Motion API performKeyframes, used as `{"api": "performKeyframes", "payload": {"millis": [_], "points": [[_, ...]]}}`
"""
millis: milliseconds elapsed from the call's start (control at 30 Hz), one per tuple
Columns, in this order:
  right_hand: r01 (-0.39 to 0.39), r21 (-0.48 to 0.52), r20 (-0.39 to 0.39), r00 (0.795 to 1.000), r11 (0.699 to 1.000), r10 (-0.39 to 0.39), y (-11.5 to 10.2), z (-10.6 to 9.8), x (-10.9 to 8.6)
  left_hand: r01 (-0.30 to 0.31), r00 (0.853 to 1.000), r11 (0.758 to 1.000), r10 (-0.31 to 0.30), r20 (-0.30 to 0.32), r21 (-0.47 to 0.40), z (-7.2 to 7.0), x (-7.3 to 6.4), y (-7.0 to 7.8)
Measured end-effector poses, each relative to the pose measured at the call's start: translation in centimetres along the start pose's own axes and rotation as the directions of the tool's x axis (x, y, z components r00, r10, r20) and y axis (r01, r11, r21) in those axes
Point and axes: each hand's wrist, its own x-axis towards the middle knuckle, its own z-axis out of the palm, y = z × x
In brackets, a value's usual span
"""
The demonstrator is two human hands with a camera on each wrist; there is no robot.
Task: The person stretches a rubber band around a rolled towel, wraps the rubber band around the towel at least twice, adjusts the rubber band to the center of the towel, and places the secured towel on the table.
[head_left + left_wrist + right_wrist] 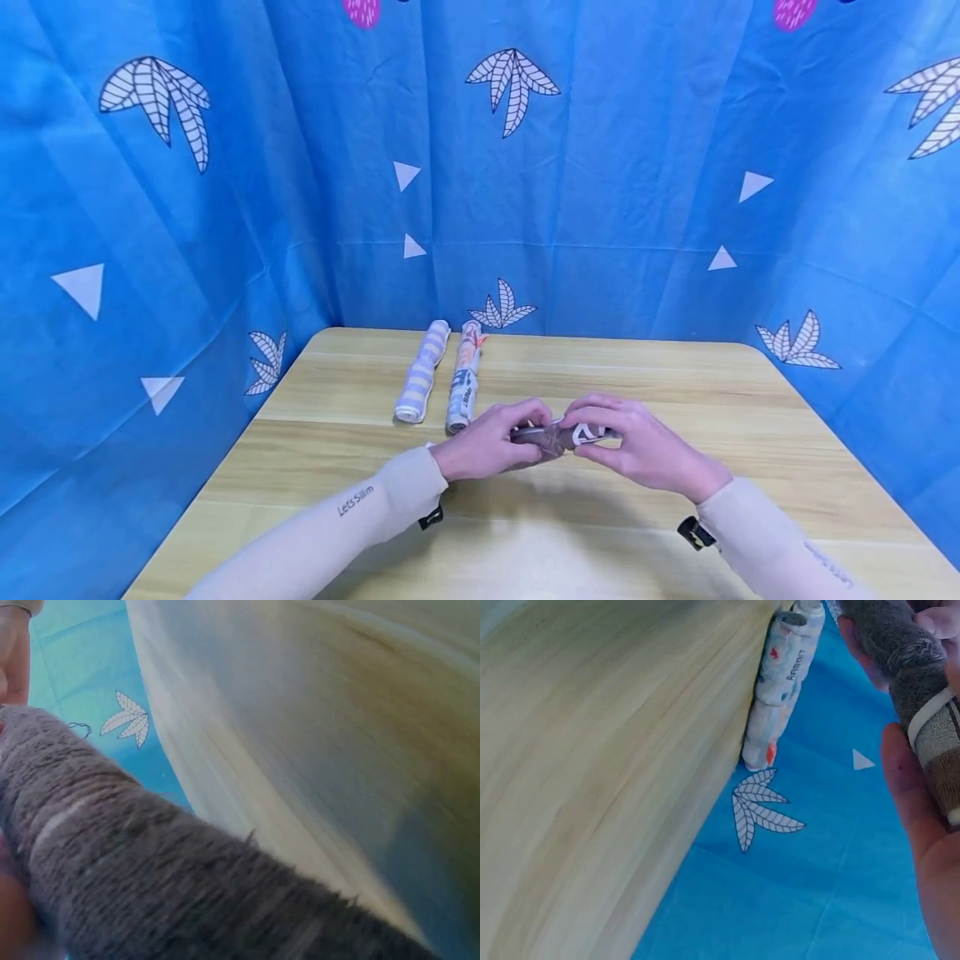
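Note:
A rolled grey-brown towel (551, 440) is held up over the table by both hands. The left hand (498, 439) grips its left end, while the right hand (641, 442) pinches it near the right end, thumb below and fingers on top. White lettering shows on the roll beside the right fingers. In the left wrist view the fuzzy roll (157, 855) fills the lower left. Seen from the right wrist, the towel (919, 682) has a grey stretch, a white curved band and a brown end, with the right hand (922, 825) along it.
At the back left of the wooden table (637, 375) lie two more rolls: a purple-and-white striped towel (422, 372) and a white printed towel (465, 379). A blue curtain (622, 167) with leaf and triangle prints surrounds the table's back and sides.

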Motion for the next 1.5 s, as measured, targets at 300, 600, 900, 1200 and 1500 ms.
{"api": "performKeyframes", "payload": {"millis": [300,600,900,1200,1500], "points": [[-0.041,-0.011,-0.121,0.992,0.999,0.039,-0.1,0.5,0.4,-0.187,0.952,0.870,0.274,-0.133,0.456,1.0,-0.2,0.3],[-0.121,0.033,-0.211,0.969,0.992,0.126,0.5,1.2,0.1,-0.178,0.924,0.747,0.350,-0.152,0.641,1.6,0.2,0.8],[-0.296,0.132,-0.182,0.931,0.946,0.316,0.9,2.2,-0.4,-0.119,0.963,0.782,0.241,-0.120,0.612,2.5,1.1,0.5],[-0.459,0.307,-0.120,0.850,0.833,0.513,1.4,2.2,-0.5,-0.231,0.938,0.743,0.341,-0.059,0.628,2.4,0.6,-0.3],[-0.502,0.406,-0.100,0.807,0.764,0.583,1.3,1.9,-0.4,-0.197,0.972,0.899,0.231,-0.043,0.391,0.9,0.6,0.0]]}}
